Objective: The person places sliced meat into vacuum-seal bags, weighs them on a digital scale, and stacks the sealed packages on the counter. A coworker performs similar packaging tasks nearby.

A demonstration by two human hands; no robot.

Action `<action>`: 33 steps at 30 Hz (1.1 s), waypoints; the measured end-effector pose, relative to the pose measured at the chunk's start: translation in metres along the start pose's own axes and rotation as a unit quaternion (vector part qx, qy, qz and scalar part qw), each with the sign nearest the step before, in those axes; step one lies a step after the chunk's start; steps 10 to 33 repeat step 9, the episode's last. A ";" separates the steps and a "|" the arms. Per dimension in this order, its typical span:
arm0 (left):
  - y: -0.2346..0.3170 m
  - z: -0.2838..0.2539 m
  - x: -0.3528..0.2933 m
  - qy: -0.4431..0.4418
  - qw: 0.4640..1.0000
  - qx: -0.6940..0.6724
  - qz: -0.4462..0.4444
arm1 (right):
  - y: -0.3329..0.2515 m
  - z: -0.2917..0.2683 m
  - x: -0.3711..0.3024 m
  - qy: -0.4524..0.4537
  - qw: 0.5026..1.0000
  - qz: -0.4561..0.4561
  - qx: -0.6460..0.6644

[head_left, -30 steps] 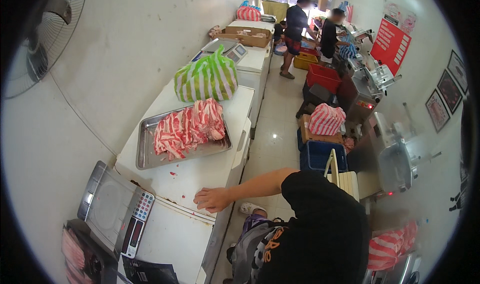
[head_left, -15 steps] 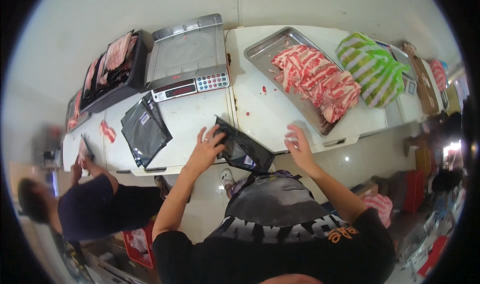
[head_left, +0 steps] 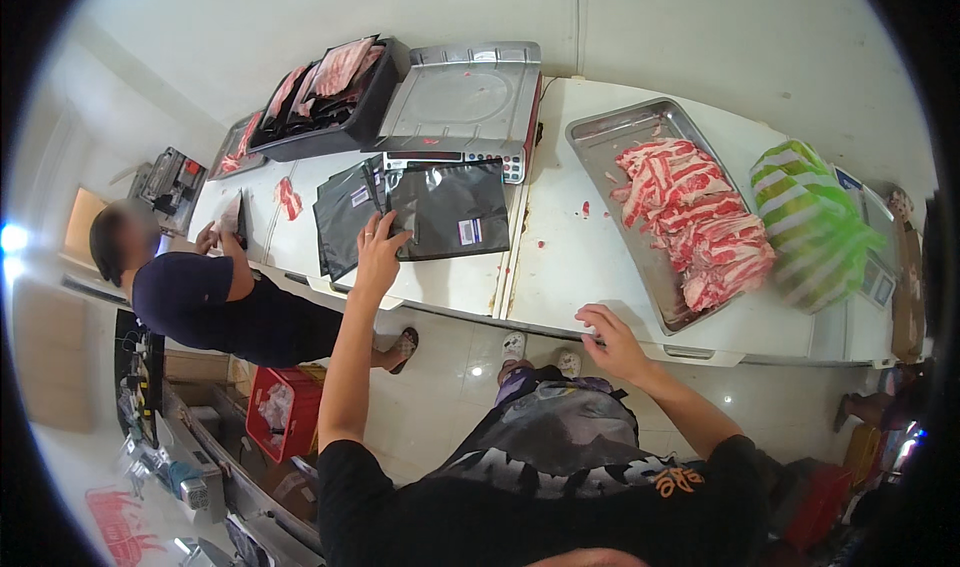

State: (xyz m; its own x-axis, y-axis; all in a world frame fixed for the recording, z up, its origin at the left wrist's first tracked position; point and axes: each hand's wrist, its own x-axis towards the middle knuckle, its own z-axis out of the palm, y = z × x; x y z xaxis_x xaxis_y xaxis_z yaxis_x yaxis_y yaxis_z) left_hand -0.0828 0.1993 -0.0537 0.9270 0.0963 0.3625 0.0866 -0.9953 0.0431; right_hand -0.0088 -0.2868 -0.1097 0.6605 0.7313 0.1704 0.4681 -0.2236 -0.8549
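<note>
A flat black plastic bag [head_left: 455,212] with a small white label lies partly over a stack of similar black bags [head_left: 345,227], its upper edge against the front of the scale. My left hand [head_left: 378,252] is at its left end, fingers stretched and apart, the fingertips touching the bag. My right hand [head_left: 612,342] hovers by the front edge of the table, fingers loosely bent and apart, holding nothing. To its upper right, a metal tray [head_left: 600,147] holds a heap of sliced red-and-white meat [head_left: 695,217].
A silver weighing scale [head_left: 460,97] stands behind the bags, beside a black bin [head_left: 320,142] of packed meat slices. A green-and-white striped bag [head_left: 810,227] sits right of the tray. One meat slice [head_left: 288,199] lies on the white table. At left, another person [head_left: 220,287] handles a small pack.
The black bag has gone from in front of my body to the stack at the left, along with my left hand. My right hand stays apart from it. The view has shifted left.
</note>
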 end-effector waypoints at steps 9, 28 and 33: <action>0.123 0.078 0.049 -0.071 0.924 -0.318 -0.198 | 0.000 0.004 0.005 -0.046 0.996 -0.076 -0.017; 0.123 0.078 0.049 -0.071 0.924 -0.318 -0.198 | 0.000 0.004 0.005 -0.046 0.996 -0.076 -0.017; 0.123 0.078 0.049 -0.071 0.924 -0.318 -0.198 | 0.000 0.004 0.005 -0.046 0.996 -0.076 -0.017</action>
